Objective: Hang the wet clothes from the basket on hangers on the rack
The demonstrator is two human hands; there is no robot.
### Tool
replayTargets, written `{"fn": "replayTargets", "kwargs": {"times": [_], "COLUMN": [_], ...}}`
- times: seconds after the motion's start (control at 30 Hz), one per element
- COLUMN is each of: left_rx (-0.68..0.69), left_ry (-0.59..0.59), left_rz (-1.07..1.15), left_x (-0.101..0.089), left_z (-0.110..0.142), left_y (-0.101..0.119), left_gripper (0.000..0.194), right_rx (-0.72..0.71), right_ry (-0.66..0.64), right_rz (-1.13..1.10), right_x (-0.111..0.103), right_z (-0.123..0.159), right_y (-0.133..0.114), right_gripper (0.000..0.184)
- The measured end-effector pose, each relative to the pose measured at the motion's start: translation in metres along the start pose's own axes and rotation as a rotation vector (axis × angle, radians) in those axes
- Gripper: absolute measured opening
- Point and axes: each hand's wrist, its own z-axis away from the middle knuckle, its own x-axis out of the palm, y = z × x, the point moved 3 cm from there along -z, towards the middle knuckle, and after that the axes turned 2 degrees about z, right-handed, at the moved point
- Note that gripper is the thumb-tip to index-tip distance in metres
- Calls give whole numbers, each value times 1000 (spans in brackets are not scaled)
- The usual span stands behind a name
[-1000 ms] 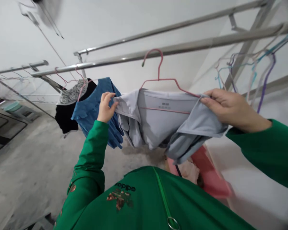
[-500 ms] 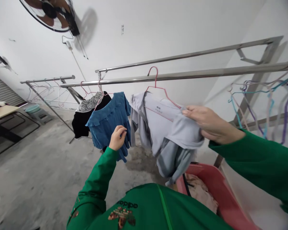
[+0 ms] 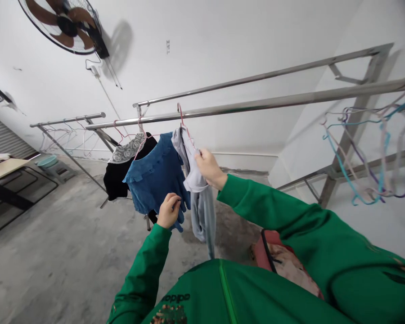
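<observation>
The right hand [image 3: 209, 168] is holding a tight grip on a pale grey shirt [image 3: 200, 211], pinching a fold of the thin cloth between fingers and thumb near the middle of the frame. The shirt is hanging bunched and narrow from a pink wire hanger [image 3: 182, 119] hooked over a steel drying rail [image 3: 256, 108], with its lower end dangling free above the concrete floor [image 3: 54, 252]. It looks light and soft, likely to slump and slide on a thin hanger, so a shoulder seam or the neckline seems the surest place to take hold, rather than the loose hem. Just to its left, a blue ruffled top [image 3: 155, 173] is hanging from the same rail, and the left hand [image 3: 168, 210] is reaching up to its lower edge, fingers curling in against the fabric; whether they are actually gripping cloth or only touching it, I cannot tell. That top also looks soft and limp. Beyond it, a black top with a lace collar [image 3: 116, 180] is hanging on another hanger. Bright green sleeves are covering both arms. Low on the right, a red basket [image 3: 266, 245] is holding a pale cloth [image 3: 286, 265], while a bunch of coloured hangers [image 3: 367, 153] is dangling from the rail's far end, and a wall fan [image 3: 65, 24] is mounted at the upper left of the frame.
</observation>
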Motion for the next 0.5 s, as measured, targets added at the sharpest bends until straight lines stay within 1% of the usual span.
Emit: {"fn": "replayTargets", "kwargs": {"times": [0.07,0.17,0.27,0.37,0.43,0.5], "left_rx": [-26,-54,-88,-155,-220,-304], "left_ry": [-14,-24,-14,-10,-19,-80], "left_rz": [8,25,43,27,-7,-44], "left_x": [2,5,8,7,4,1], "left_z": [4,11,19,25,28,33], "left_y": [-3,-9,-15,-22,-28,-34], "left_gripper": [17,17,17,18,19,20], "right_rx": [56,78,122,177,154,29], "right_ry": [32,42,45,49,24,-75], "right_rz": [39,50,48,58,41,28], "right_x": [19,42,62,81,90,94], "right_z": [-1,-2,-5,-4,4,20], "right_y": [-2,-2,4,12,15,18], "right_gripper": [10,10,8,7,14,24]}}
